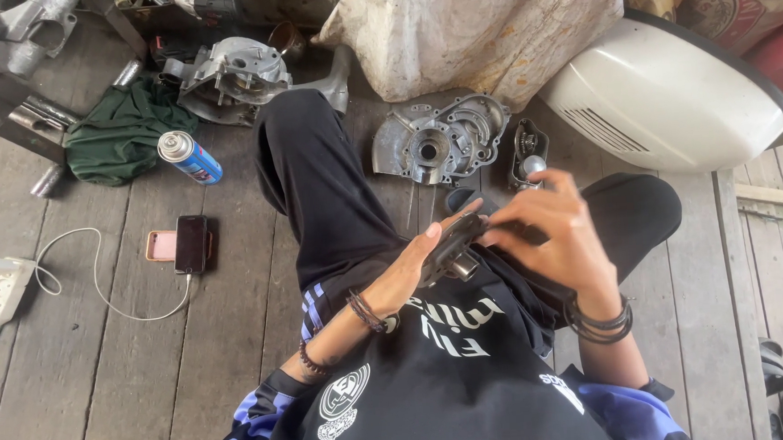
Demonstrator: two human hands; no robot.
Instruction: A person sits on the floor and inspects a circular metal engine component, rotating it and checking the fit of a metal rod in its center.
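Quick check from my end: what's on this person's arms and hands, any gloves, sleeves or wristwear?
No gloves. Left hand and right hand are bare. Short blue-and-black patterned sleeves. Dark bead bracelets on the left wrist and forearm; stacked black bands on the right wrist.

Grey weathered plank floor [151, 393]; blue spray can [190, 158] with silver top; dark green cloth [119, 132]; black phone [191, 244] on a pink one [161, 245]; white body panel [671, 98]; white power strip [2, 292]; black trousers [318, 188].

Two hands: left hand [412, 262], right hand [548, 230], sharing one dark metal part [453, 243]. Two engine casings [441, 140] [228, 74] on plank floor [150, 384]. Two phones [183, 244]. One spray can [189, 157]. One green cloth [119, 132]. One white panel [671, 98]. One power strip [2, 289].
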